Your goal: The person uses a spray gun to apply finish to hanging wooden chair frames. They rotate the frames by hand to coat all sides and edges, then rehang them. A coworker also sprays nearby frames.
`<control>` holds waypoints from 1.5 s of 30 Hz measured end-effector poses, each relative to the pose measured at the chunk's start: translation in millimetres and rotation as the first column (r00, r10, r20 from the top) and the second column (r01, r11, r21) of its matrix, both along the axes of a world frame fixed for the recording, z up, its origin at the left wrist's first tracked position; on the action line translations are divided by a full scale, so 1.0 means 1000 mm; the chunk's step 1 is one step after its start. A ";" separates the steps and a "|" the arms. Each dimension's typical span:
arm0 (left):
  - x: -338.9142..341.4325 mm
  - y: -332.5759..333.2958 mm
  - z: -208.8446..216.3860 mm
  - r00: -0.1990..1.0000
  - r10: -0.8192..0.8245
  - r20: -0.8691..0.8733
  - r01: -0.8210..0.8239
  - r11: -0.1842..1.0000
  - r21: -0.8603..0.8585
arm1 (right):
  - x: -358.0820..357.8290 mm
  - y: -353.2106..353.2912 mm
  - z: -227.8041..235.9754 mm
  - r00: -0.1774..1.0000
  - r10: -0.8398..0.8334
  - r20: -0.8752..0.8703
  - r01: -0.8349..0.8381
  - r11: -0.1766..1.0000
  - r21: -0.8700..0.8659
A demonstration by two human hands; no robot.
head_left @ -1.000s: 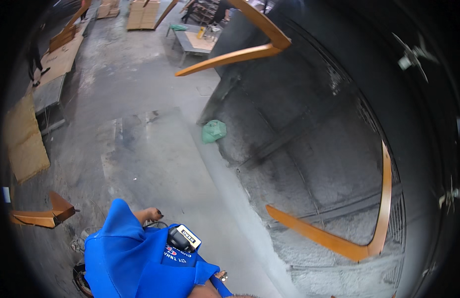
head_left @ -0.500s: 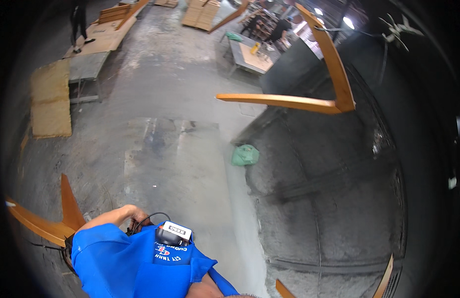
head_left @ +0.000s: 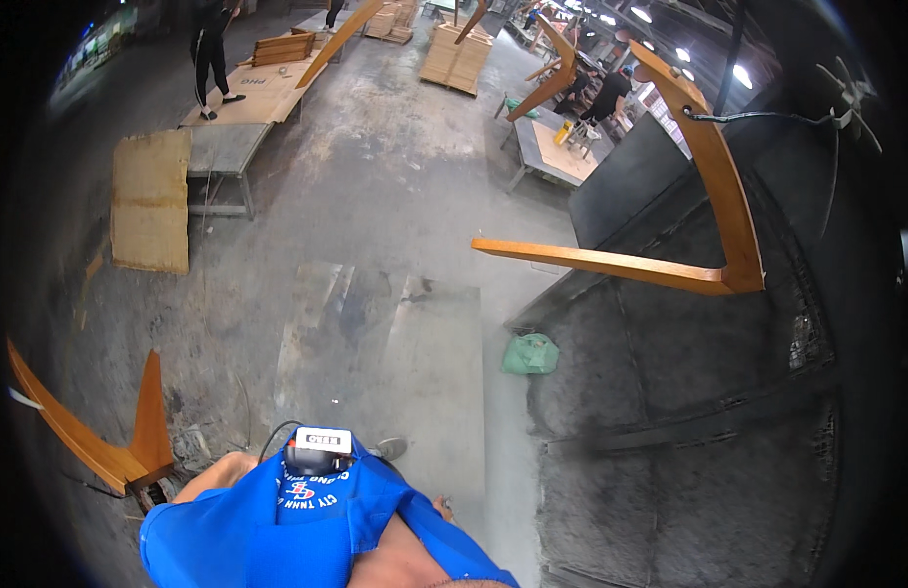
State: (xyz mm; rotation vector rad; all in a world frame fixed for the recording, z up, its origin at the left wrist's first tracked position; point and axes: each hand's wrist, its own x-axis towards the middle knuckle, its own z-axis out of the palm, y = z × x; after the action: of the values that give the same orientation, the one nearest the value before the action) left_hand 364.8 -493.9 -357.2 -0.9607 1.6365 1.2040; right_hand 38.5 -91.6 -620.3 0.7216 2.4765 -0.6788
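Just beyond your left forearm (head_left: 217, 476), on its outer side, an orange-brown, V-shaped wooden piece (head_left: 152, 421) has both limbs pointing upward and its joint low beside your sleeve; whether they touch cannot be told. Your left hand is hidden behind the front of your blue cloth shirt (head_left: 234, 544), so you cannot tell whether it is wide, narrow or holding something. A thin black cable (head_left: 274, 440) curves up just past that wrist toward a white-and-black box (head_left: 322, 451) on your chest, between your two hands; its white face bears a dark-framed label whose lettering appears upside down. Below it, white printed lettering rings a red-and-white emblem on the shirt, also inverted. Your right hand (head_left: 442, 508) shows only as a few fingers past the shirt's edge; you cannot tell its grip. Ahead and to the right of that hand lies a crumpled green plastic bag (head_left: 529, 354), and above it hangs a larger orange-brown, V-shaped wooden frame (head_left: 730, 211). Far ahead of your left hand, a brown cardboard sheet (head_left: 240, 98) on a grey table (head_left: 229, 149) carries dark lettering.
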 end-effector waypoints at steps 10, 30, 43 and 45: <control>-0.226 -0.153 -0.036 0.949 -0.176 -0.262 0.059 0.915 -0.400 | -0.143 -0.082 0.111 0.997 0.037 -0.072 -0.039 0.999 -0.019; -0.737 -0.119 0.062 0.513 -0.181 -0.839 0.468 0.878 0.097 | 0.109 -0.201 0.152 0.278 -0.947 -0.159 0.885 0.317 -0.341; -0.418 0.078 0.085 0.647 0.265 -0.715 0.252 0.810 0.529 | 0.185 -0.100 0.373 0.128 -0.850 -0.512 0.473 0.506 -0.721; -0.365 0.099 0.103 0.618 0.346 -0.706 0.190 0.806 0.561 | 0.191 -0.083 0.445 0.194 -0.769 -0.609 0.353 0.634 -0.688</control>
State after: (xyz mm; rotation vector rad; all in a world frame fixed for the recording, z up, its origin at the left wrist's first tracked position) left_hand -0.2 -394.9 -254.0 -0.0365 1.6314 2.2595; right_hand 229.7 -174.4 -175.5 1.4544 2.5902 -2.3786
